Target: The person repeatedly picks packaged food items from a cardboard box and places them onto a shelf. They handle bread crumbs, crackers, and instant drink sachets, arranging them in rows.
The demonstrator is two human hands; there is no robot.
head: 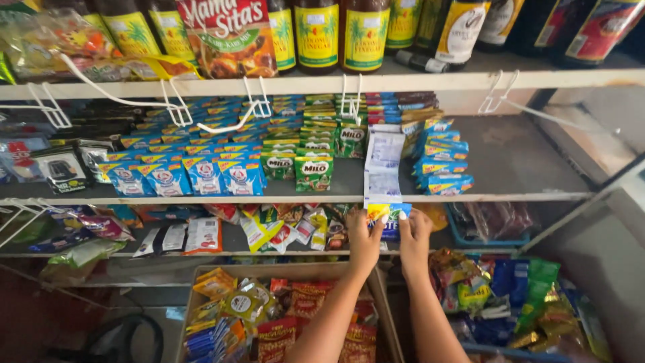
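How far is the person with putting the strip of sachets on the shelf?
Done: rows of green and blue sachets already lie in lines on the middle shelf. In hand: the left hand and right hand both grip the lower end of a strip of sachets, which lies up over the shelf edge. Left: part of the shelf to the right is bare, and the box below holds many packets.
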